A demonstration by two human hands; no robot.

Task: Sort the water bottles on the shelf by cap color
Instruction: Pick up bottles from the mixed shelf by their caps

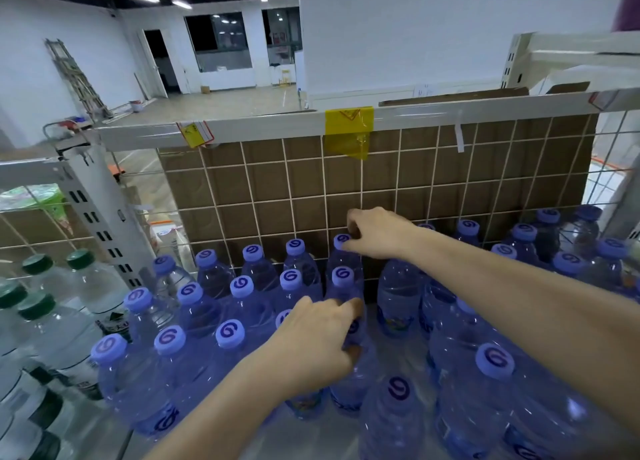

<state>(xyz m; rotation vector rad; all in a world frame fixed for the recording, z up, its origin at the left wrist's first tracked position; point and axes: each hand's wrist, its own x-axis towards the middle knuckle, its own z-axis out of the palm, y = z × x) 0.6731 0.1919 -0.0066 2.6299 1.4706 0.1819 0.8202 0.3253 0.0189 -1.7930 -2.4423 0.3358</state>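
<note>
Shelf [388, 362] packed with purple-capped bottles [242, 288]; green-capped bottles [79, 262] at 9 o'clock; right hand [377, 232] pinching rear bottle cap [342, 240]; left hand [315, 341] grasping front bottle [349, 373].

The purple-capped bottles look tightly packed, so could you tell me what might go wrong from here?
1. The right hand pinches only the cap of a back-row bottle; lifted that way, it may slip or swing into its neighbours.
2. The left hand grips a bottle wedged among others; pulling it could topple those beside it.
</note>
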